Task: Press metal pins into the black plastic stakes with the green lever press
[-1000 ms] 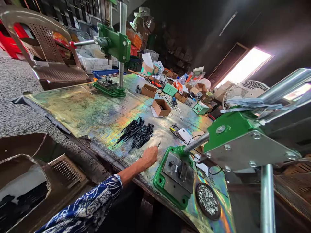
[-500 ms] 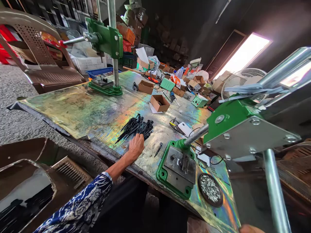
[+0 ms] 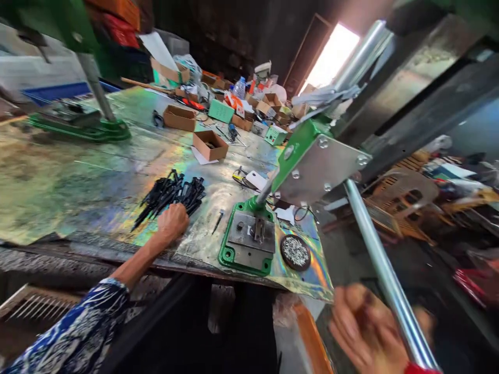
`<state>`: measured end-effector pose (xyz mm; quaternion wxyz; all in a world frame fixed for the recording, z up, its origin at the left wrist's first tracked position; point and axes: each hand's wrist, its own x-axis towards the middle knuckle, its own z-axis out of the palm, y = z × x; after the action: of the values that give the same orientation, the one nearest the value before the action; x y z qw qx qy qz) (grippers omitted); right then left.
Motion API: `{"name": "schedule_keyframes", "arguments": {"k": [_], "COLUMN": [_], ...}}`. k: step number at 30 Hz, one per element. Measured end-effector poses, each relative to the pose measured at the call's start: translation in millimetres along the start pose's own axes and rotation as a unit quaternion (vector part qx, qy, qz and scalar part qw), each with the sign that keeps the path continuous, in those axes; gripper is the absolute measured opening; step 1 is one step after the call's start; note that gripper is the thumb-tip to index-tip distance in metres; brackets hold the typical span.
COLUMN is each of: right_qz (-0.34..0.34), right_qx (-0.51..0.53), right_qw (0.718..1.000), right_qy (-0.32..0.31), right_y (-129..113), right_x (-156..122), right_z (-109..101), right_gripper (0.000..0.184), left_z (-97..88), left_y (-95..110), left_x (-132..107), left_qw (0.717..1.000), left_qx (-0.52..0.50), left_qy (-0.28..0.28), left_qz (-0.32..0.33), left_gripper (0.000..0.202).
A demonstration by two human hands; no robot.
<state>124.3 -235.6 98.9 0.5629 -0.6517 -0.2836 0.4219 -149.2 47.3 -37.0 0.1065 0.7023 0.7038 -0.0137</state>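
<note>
My left hand (image 3: 173,222) is closed at the near edge of a pile of long, black, pointed pieces (image 3: 167,193); its curled fingers hide whatever they hold. One similar black piece (image 3: 218,222) lies apart, between the pile and a green hand press. The press has a steel plate with a small fixture on its green base (image 3: 226,254). A round dark dish (image 3: 295,266) of small silvery parts sits right of that base. My right hand (image 3: 366,327) is at the lower right beside the slanting metal bar (image 3: 380,259), smeared by motion; its grip is unclear.
A second green press (image 3: 113,130) stands at the left on the table (image 3: 97,200). Small cardboard boxes (image 3: 210,150), wires and a white card (image 3: 256,180) lie behind the pile. Mixed boxes and bags crowd the far end. Chairs (image 3: 405,192) stand at the right.
The view has swung right and closer to the near press. My right hand has come further into view beside the bar. My left hand stays at the pile, still closed.
</note>
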Motion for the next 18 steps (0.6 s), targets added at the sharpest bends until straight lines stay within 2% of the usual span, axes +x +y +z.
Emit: {"name": "schedule_keyframes", "arguments": {"k": [3, 6, 9, 11, 14, 18], "right_qz": [-0.05, -0.054, -0.05, -0.054, -0.068, -0.08], "right_qx": [-0.059, -0.128, -0.23, -0.307, -0.416, -0.519], "right_qw": [0.995, 0.985, 0.964, 0.941, 0.897, 0.842], "right_qy": [0.059, 0.1, 0.126, 0.133, 0.134, 0.124], "right_y": [22.5, 64.1, 102.9, 119.0, 129.7, 133.5], "right_x": [36.0, 73.7, 102.1, 115.9, 130.0, 138.7], "right_z": [-6.7, -22.2, -37.7, -44.1, -46.9, -44.5], "right_gripper": [0.042, 0.035, 0.03, 0.026, 0.02, 0.015], "left_z": [4.9, 8.8, 8.0, 5.8, 4.8, 13.7], "left_y": [-1.9, -4.8, -7.2, -8.4, -10.3, -8.8], "left_x": [0.6, 2.1, 0.8, -2.9, -11.3, -23.4], "left_qw": [0.999, 0.997, 0.995, 0.996, 0.997, 0.974], "left_qx": [0.036, 0.07, 0.084, 0.071, 0.0, -0.198], "left_qy": [0.012, 0.009, 0.003, 0.007, 0.043, 0.074], "left_qz": [0.012, 0.03, 0.045, 0.054, 0.067, 0.082], "left_gripper": [0.03, 0.032, 0.033, 0.032, 0.034, 0.036]}}
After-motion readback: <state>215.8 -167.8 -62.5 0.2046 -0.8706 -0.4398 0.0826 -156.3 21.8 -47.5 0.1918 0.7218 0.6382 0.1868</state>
